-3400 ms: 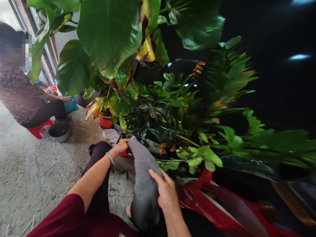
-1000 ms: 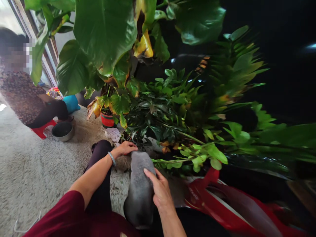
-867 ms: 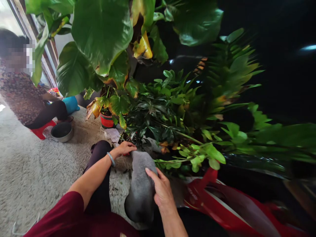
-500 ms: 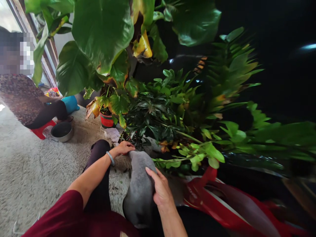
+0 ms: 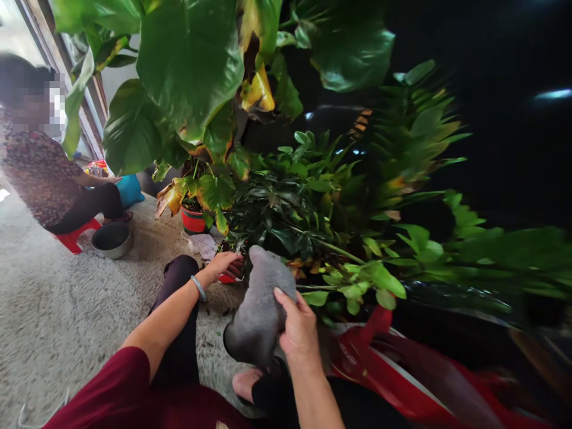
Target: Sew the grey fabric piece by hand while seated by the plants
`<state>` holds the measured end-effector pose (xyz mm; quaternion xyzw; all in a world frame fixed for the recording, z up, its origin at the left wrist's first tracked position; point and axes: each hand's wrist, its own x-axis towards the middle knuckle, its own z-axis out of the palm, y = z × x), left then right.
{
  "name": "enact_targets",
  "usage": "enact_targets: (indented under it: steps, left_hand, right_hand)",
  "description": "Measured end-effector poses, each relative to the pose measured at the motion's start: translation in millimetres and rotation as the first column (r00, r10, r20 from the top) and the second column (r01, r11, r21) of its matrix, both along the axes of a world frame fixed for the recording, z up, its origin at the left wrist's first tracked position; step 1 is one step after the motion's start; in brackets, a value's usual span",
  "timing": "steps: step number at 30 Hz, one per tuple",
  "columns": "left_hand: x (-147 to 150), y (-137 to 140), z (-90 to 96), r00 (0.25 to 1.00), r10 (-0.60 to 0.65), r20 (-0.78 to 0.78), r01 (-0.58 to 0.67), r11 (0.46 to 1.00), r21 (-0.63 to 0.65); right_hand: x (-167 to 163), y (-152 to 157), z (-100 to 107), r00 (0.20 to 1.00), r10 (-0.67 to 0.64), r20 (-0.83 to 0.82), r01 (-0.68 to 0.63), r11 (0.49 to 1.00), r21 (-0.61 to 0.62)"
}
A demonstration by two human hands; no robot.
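- Right hand (image 5: pixel 300 333) clamps the side of a grey cloth (image 5: pixel 261 310), thumb on top.
- Left hand (image 5: pixel 222 267) is just beside the cloth's far end, fingers bent near a red pot (image 5: pixel 229 278); cannot tell if they pinch anything.
- The cloth hangs between the hands, above a foot (image 5: pixel 245 384).
- Leaves (image 5: pixel 353 286) crowd its far side; bare floor (image 5: pixel 89 322) spreads left.

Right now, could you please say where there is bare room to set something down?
The widest bare floor lies between the bowl and the left arm. A narrower, littered strip runs between the left leg and the grey fabric. Beyond and right of the fabric, plants and red bodywork crowd.
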<state>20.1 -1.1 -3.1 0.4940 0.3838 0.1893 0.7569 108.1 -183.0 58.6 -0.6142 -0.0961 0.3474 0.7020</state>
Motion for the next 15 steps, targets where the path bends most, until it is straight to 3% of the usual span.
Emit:
enact_targets:
  steps: [3,6,8,11,13,15]
  left_hand:
    - [1,1,0.9,0.995,0.025,0.093,-0.014,0.994,-0.112]
    - [2,1,-0.6,0.994,0.039,0.106,-0.025,0.991,-0.133]
    - [2,0,-1.2,0.991,0.043,0.125,-0.027,0.992,-0.127]
    - [2,-1,0.5,0.987,0.043,0.155,-0.020,0.989,-0.147]
    - [3,-2,2.6,0.979,0.042,0.199,-0.004,0.982,-0.189]
    - [4,-2,4.4,0.969,0.059,0.241,-0.007,0.977,-0.214]
  right_hand:
    - [-19,-5,-9,0.980,0.189,0.064,-0.181,0.977,-0.117]
    - [-24,-19,5,0.915,0.393,0.087,-0.377,0.912,-0.161]
    - [-12,-22,27,0.931,0.353,0.094,-0.341,0.931,-0.128]
    - [15,-7,56,0.981,0.111,0.162,-0.109,0.994,-0.022]
    - [23,10,61,0.977,-0.019,0.212,0.007,0.998,0.057]
    - [16,23,52,0.970,-0.011,0.242,-0.002,0.998,0.055]
